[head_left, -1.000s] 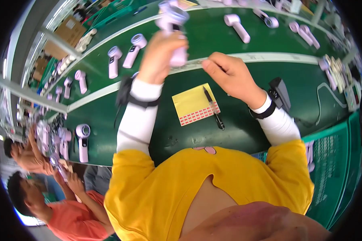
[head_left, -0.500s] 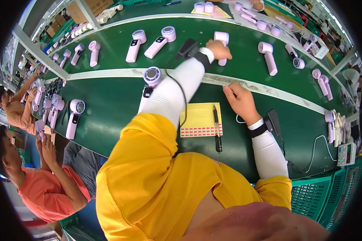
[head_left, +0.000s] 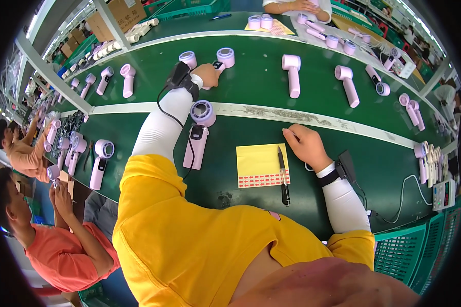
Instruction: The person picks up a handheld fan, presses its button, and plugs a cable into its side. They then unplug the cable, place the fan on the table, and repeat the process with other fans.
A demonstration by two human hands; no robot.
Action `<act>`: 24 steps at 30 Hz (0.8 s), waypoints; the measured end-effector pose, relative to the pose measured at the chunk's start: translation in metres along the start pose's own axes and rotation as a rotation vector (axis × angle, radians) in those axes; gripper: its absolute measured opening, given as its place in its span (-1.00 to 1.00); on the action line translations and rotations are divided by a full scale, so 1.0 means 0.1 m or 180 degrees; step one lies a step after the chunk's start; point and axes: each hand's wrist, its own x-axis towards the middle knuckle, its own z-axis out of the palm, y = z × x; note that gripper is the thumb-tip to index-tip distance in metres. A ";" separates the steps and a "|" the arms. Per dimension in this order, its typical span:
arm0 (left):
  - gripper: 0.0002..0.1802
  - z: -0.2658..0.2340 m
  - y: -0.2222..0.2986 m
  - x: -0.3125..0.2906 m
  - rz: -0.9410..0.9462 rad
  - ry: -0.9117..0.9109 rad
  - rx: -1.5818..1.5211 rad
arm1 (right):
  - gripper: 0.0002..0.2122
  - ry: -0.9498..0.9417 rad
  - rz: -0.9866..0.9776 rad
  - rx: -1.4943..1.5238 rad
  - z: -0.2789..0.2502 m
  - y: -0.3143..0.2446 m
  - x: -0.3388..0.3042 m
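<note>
My left hand (head_left: 207,75) reaches across to the far green strip and closes around the handle of a pale pink handheld fan (head_left: 225,57). Its round lilac head shows past my fingers; most of the handle is covered. Just left of it, another fan (head_left: 187,59) is partly hidden by my wrist. Nearer me, beside my left forearm, lies a fan (head_left: 195,146) with a dark display. My right hand (head_left: 308,147) rests on the near bench with fingers curled and thumb pressed in; what it pinches, if anything, is hidden. A yellow sticker sheet (head_left: 256,161) with a black pen (head_left: 283,176) lies beside it.
A white divider rail (head_left: 312,117) separates the bench from the far strip, where more fans (head_left: 292,77) lie. Fans cluster at the left; a white meter box (head_left: 443,194) and green crates (head_left: 402,253) stand right. A co-worker in orange-red (head_left: 66,250) sits at left.
My left hand has left the fan at the centre of the far strip and moved left onto another fan's handle. My right hand keeps its place by the yellow sheet. The view has shifted slightly.
</note>
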 end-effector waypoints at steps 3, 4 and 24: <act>-0.72 -0.23 0.18 -0.14 -0.0915 -0.0039 -0.4212 | -0.80 -0.0012 0.0104 0.0080 0.05 0.01 -0.03; -0.77 -0.31 0.26 -0.23 -0.0657 -0.0360 -0.5274 | -0.80 0.0012 0.0221 0.0205 0.06 0.02 -0.04; -0.50 -0.57 1.77 -2.35 0.2961 0.2782 -0.2852 | -0.57 0.0796 0.0860 0.3997 -0.74 -1.28 -0.13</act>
